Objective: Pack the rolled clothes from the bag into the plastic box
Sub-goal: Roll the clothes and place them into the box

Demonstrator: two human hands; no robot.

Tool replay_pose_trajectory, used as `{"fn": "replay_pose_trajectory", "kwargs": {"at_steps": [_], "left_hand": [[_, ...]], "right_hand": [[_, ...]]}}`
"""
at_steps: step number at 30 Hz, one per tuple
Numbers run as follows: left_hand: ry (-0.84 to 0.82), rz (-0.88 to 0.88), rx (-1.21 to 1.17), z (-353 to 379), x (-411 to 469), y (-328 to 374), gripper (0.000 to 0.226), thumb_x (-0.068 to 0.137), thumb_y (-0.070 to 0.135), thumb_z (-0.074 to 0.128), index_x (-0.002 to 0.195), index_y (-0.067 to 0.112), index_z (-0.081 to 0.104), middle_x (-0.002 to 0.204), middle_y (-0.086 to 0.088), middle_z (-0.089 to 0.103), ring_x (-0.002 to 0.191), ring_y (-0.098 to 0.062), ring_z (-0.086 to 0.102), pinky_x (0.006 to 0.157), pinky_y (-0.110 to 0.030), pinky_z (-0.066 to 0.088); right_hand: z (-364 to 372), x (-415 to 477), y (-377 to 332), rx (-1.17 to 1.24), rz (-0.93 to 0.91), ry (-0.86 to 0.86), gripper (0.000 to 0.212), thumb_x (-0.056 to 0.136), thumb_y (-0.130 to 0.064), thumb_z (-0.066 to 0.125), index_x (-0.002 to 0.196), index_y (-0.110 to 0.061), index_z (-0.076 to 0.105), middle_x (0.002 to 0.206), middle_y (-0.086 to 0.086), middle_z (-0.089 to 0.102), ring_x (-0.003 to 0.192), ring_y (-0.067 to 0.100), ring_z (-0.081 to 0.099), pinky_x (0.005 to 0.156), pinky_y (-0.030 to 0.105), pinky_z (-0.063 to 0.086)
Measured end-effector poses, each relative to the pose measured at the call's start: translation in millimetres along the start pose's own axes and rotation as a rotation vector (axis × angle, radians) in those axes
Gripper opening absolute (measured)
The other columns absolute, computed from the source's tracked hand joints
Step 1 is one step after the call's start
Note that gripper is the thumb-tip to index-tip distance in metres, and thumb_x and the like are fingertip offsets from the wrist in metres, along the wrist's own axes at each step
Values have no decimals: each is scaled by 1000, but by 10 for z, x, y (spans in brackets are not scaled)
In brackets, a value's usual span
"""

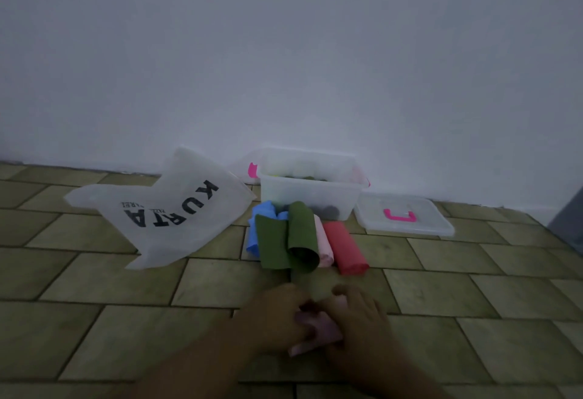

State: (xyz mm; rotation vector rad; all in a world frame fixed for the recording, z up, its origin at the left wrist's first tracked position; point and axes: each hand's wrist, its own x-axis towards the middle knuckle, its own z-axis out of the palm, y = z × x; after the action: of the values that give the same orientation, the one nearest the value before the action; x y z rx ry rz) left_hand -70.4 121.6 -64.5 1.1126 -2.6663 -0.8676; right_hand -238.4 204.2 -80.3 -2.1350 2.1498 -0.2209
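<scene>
One view here, from the head, looking forward and down across the tiled floor (126, 288). Wide lens, and it's pitched high enough that the wall (284, 51) fills the top half. Right under the camera, at the bottom edge, the left hand (277, 319) and right hand (356, 323) grip a pink roll (318, 332). Farther out, mid-frame by the wall's foot, sit the bag (164, 209), box (309, 199) and lid (407, 228). The picture is dim and soft.

The tiled floor (94, 288) carries a white bag (164, 209), a clear plastic box (284, 193), its lid (426, 218) and rolled clothes (303, 234).
</scene>
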Motion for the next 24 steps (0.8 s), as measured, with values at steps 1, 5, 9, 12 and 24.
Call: {"fn": "replay_pose_trajectory", "kwargs": {"at_steps": [1, 5, 9, 12, 24], "left_hand": [[21, -21, -8, 56, 15, -12, 35, 83, 42, 56, 113, 25, 61, 110, -1, 56, 98, -16, 54, 82, -28, 45], [9, -78, -58, 39, 103, -98, 40, 88, 36, 57, 126, 24, 56, 122, 1, 60, 108, -14, 55, 86, -22, 42], [130, -224, -37, -50, 164, -97, 37, 91, 36, 53, 126, 24, 54, 123, 0, 58, 106, -14, 55, 87, -26, 44], [452, -404, -234, -27, 72, -65, 39, 85, 36, 62, 120, 22, 52, 117, -3, 54, 98, -15, 54, 79, -28, 45], [454, -739, -1279, 264, 18, 174, 70, 83, 13, 66, 143, 15, 29, 128, -13, 50, 106, -31, 54, 86, -45, 50]], "right_hand": [[9, -37, -2, 8, 8, 11, 60, 69, -57, 37, 129, -52, 37, 139, -12, 32, 128, 13, 34, 102, 31, 27], [-5, -24, -2, 8, 23, -27, 52, 79, -55, 41, 131, -46, 37, 137, -18, 38, 129, 9, 34, 106, 40, 26], [-87, 160, -4, 28, 66, -139, 47, 87, -60, 39, 131, -44, 37, 131, -10, 47, 122, 16, 42, 106, 48, 22], [-106, 261, -23, 64, 129, -159, 41, 88, -59, 38, 124, -41, 44, 122, -5, 56, 112, 20, 51, 99, 46, 30], [-196, 187, -329, 494, 229, -286, 31, 90, -50, 50, 93, -19, 51, 90, 0, 58, 79, 15, 54, 63, 28, 38]]}}
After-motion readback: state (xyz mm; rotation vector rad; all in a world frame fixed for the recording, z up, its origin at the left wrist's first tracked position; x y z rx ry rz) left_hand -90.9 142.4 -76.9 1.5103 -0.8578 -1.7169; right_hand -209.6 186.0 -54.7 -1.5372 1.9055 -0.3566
